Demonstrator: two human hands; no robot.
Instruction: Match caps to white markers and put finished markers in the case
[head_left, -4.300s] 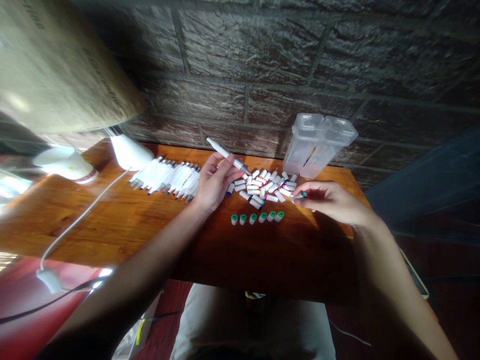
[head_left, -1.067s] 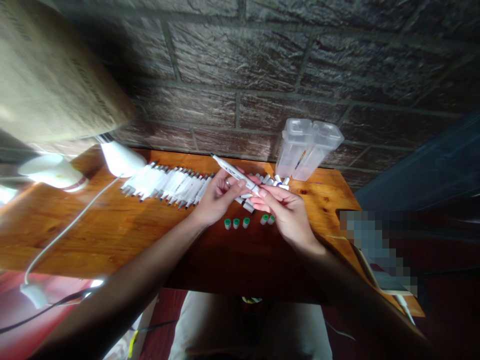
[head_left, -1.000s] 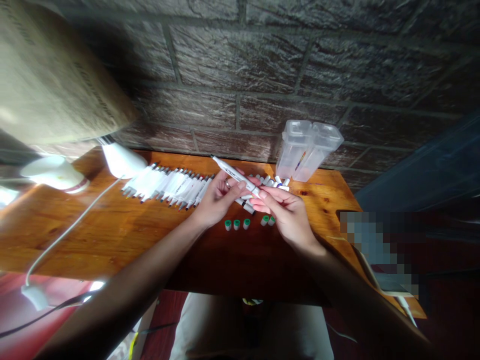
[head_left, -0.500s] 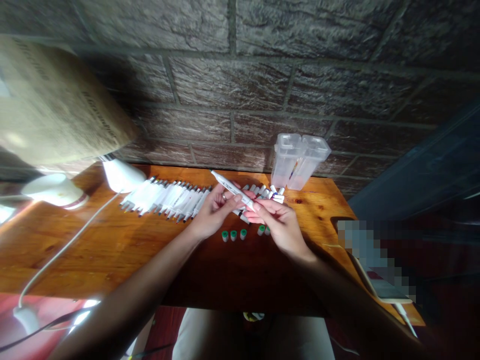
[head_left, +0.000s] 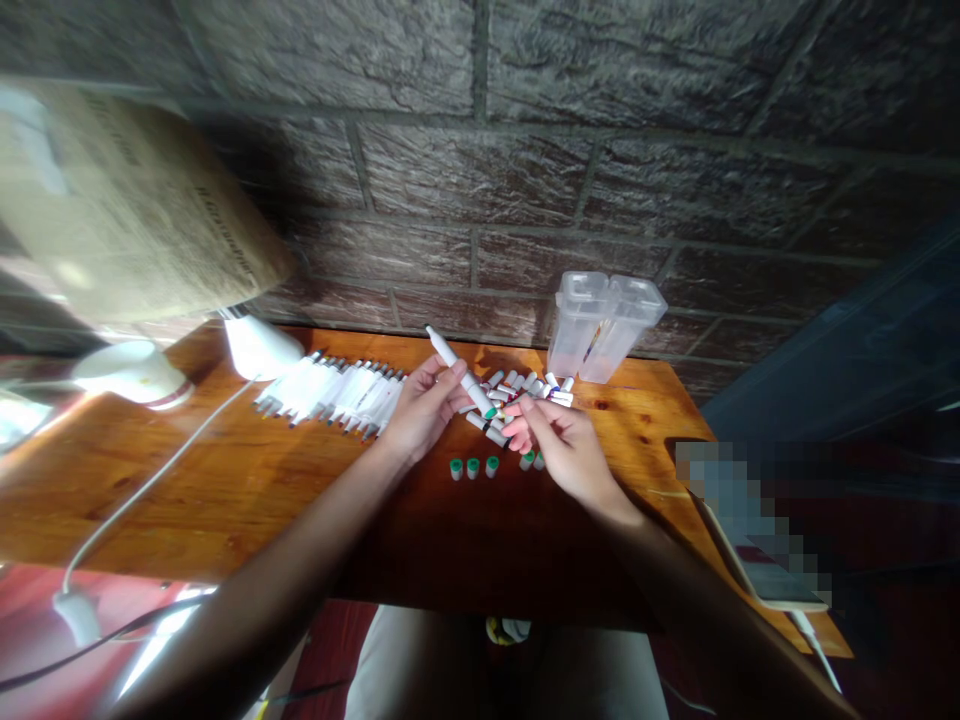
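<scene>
My left hand [head_left: 424, 412] holds a white marker [head_left: 457, 370], tilted with its tapered end up and to the left. The marker's green end points down toward my right hand [head_left: 566, 445]. The thumb and fingers of my right hand are pinched together just beside that green end; anything between them is too small to make out. On the table below the hands stand several small caps with green tops [head_left: 472, 468], some of them partly behind my right hand. Behind the hands lies a loose pile of white caps [head_left: 532, 382]. A white-and-black piece [head_left: 486, 428] lies under the marker.
A row of white markers [head_left: 337, 395] lies to the left on the wooden table [head_left: 247, 500]. Two clear plastic cases [head_left: 604, 325] stand at the back against the brick wall. At left are a lamp [head_left: 259, 345] and its cord; at right lies a phone [head_left: 750, 540] on a cable.
The marker has turned steeper in my left hand, and its green end now shows. My right hand's fingers have come off the marker's body to beside that end. The view has shifted slightly.
</scene>
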